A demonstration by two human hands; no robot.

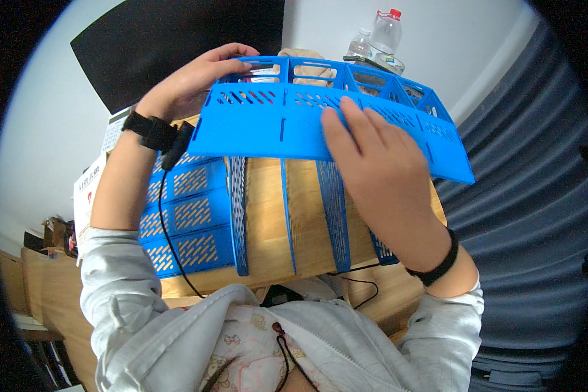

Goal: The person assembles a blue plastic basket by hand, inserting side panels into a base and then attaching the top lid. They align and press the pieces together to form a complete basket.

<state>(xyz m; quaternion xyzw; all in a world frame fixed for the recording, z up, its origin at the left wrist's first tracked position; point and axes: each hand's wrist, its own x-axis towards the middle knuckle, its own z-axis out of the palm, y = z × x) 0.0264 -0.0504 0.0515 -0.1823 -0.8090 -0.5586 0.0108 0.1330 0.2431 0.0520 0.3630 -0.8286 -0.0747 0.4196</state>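
Left hand (201, 73) gripping its far-left corner, right hand (387, 166) unclenched over its front panel (242, 134), a blue slotted organizer (302, 134) above a wooden table (262, 212) looks part-assembled, near dividers (238, 215) seemingly uncapped.

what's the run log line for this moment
left hand: at far left of blue rack | right hand: open, over slotted blue panel | nearer body: blue dividers

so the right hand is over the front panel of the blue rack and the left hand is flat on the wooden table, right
Not quite: the left hand is at the far left corner of the blue rack, not on the wooden table, as the head view shows.
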